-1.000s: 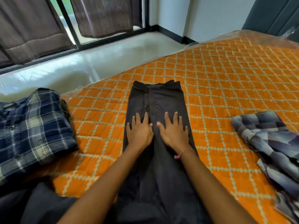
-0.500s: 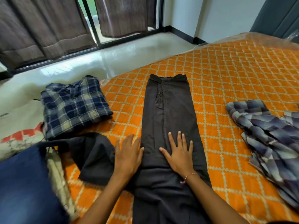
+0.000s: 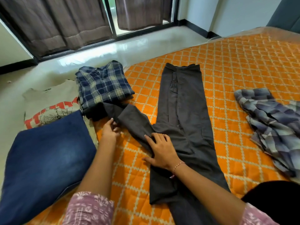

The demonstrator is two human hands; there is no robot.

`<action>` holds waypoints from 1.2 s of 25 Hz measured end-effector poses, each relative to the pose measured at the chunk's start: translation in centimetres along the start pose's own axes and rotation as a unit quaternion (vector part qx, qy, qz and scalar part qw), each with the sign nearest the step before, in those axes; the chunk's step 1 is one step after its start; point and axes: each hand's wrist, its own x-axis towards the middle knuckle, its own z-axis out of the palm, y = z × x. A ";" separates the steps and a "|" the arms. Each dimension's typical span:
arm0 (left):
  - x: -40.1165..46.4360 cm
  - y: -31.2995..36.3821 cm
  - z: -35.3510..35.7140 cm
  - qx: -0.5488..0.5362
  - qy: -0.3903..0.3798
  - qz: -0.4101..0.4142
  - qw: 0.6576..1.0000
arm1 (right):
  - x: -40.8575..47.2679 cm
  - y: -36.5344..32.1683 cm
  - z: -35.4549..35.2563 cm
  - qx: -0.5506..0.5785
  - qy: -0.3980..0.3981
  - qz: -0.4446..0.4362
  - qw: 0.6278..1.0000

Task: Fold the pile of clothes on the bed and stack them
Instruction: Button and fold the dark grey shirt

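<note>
Left hand [image 3: 110,130] is curling its fingertips [image 3: 114,125] onto the edge of the stray leg [image 3: 134,122] of the long dark grey cotton trousers [image 3: 181,111]; looks like a light pinch, though I can't tell how firm. Right hand [image 3: 159,149] is lying flat, fingers spread, pressing where that leg is kinking off from the main body. The trousers are running lengthwise away from the person on the orange quilted bedspread [image 3: 243,65], waistband at the far end, while the loose leg is angling off left toward the folded navy plaid shirt [image 3: 102,85]. So the left hand is nearer; I'd guess it's swinging that leg rightward over the straight one.
</note>
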 end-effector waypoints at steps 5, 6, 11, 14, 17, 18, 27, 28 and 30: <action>-1.2 -2.3 -0.4 0.054 0.113 0.048 0.991 | -0.4 -0.4 -0.5 -0.033 0.008 0.039 0.999; -2.2 -3.8 -0.4 0.035 0.120 0.023 0.992 | -0.3 -0.2 -0.8 0.015 0.012 0.035 0.999; -4.3 -2.5 0.8 -0.085 -0.143 -0.094 0.982 | -0.2 2.8 -4.1 0.211 -0.155 0.054 0.963; -3.7 0.2 1.6 -0.120 -0.123 -0.031 0.985 | 1.1 3.4 -5.3 0.227 -0.286 0.046 0.930; -2.6 2.1 1.6 -0.151 -0.086 0.079 0.982 | 3.2 3.6 -6.1 0.219 -0.391 0.029 0.894; -2.2 2.8 1.6 -0.161 -0.088 0.114 0.976 | 3.6 4.0 -6.5 0.217 -0.432 0.029 0.875; -7.9 0.8 10.2 0.294 -0.277 0.462 0.789 | 15.4 4.6 -12.3 0.801 -0.067 0.211 0.557; -8.4 -0.3 11.6 0.395 -0.349 0.463 0.713 | 16.3 5.6 -12.8 0.849 -0.041 0.213 0.481; -8.2 -1.7 13.5 0.499 -0.467 0.377 0.626 | 15.3 8.3 -12.3 0.893 -0.012 0.206 0.399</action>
